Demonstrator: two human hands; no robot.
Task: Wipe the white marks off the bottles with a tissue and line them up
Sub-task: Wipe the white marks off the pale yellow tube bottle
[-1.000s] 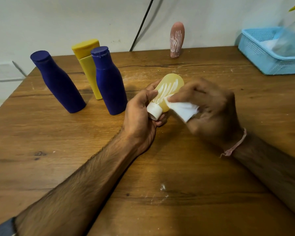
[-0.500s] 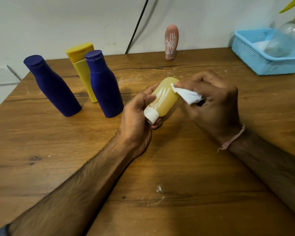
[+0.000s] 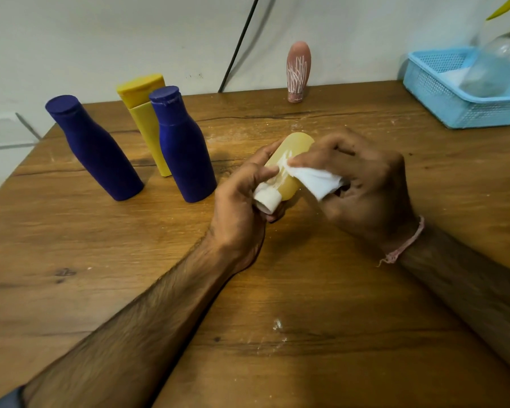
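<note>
My left hand [image 3: 242, 207] grips a small amber bottle [image 3: 298, 145] near its white cap, holding it tilted above the wooden table [image 3: 100, 260]. White marks still streak the bottle's side. My right hand [image 3: 362, 187] pinches a white tissue [image 3: 315, 179] and presses it against those marks. Two dark blue bottles [image 3: 95, 151] [image 3: 183, 151] and a yellow bottle [image 3: 143, 113] stand together at the left. A pink bottle [image 3: 298, 72] streaked with white marks stands alone at the table's back edge.
A light blue plastic basket [image 3: 454, 92] sits at the back right corner, with a clear plastic bottle [image 3: 501, 66] in it. A black cable [image 3: 239, 45] runs down the wall behind the table. White flecks [image 3: 277, 325] lie on the wood near me.
My right hand has slid the tissue back down the amber bottle's side, from its far end toward the cap. Fewer white marks show on the bottle than a second ago.
</note>
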